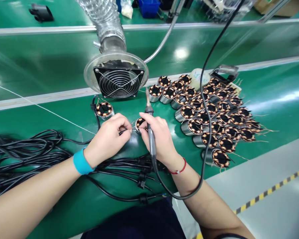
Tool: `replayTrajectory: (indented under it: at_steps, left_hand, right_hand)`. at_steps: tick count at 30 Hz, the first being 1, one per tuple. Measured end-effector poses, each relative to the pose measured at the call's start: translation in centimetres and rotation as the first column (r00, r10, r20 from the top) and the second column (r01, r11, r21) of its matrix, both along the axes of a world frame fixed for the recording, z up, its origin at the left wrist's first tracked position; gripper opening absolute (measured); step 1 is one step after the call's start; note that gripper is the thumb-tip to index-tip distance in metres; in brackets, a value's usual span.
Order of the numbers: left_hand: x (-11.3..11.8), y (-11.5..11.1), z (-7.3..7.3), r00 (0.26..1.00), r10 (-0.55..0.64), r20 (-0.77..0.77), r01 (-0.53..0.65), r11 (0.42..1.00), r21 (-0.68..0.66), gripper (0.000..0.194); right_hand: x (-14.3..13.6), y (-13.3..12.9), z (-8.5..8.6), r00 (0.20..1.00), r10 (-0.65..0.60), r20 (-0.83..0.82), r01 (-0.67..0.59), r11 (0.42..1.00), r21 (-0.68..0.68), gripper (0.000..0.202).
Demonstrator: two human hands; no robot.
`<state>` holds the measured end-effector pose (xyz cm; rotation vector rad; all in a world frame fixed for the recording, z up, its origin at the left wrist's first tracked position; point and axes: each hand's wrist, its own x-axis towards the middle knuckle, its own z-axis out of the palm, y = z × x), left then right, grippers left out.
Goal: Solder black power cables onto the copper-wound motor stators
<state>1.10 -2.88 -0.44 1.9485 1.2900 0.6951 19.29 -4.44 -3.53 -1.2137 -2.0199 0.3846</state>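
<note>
My left hand (111, 134) is closed in a pinch on the end of a black power cable (123, 131), at thin wires beside a small motor stator (138, 124). My right hand (160, 137) grips a soldering iron (152, 142), its tip pointing up and away from me. Right-hand fingertips also reach the stator, which they partly hide; whether they pinch its wires I cannot make out. Just beyond my left hand, another copper-wound stator (104, 110) stands upright with a black cable by it.
A round fume extractor fan (121, 83) faces me at the back. Many stators (194, 126) crowd the right side, wire ends sticking out. Black cables (40, 152) lie coiled at left and along the front. The iron's cord (203, 86) loops over the right forearm. White solder wire (47, 111) crosses the left.
</note>
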Motion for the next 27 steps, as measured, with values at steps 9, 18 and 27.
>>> replayTrajectory:
  at_steps: [9, 18, 27]
  left_hand:
    - [0.5, -0.2, -0.5, 0.996, 0.06, 0.063, -0.053, 0.993, -0.102, 0.007]
    - [0.7, -0.4, -0.1, 0.995, 0.077, 0.068, -0.071, 0.993, -0.095, 0.008]
    - [1.0, -0.5, -0.1, 0.995, 0.09, 0.051, -0.085, 0.992, -0.093, 0.008]
  right_hand:
    - [0.9, -1.3, 1.2, 0.996, -0.049, -0.07, 0.052, 0.998, 0.031, 0.046]
    - [2.2, -5.1, 0.4, 0.926, 0.0, -0.377, 0.08, 0.977, 0.197, 0.027]
    - [2.1, -5.2, -0.1, 0.914, 0.034, -0.405, 0.065, 0.971, 0.228, 0.017]
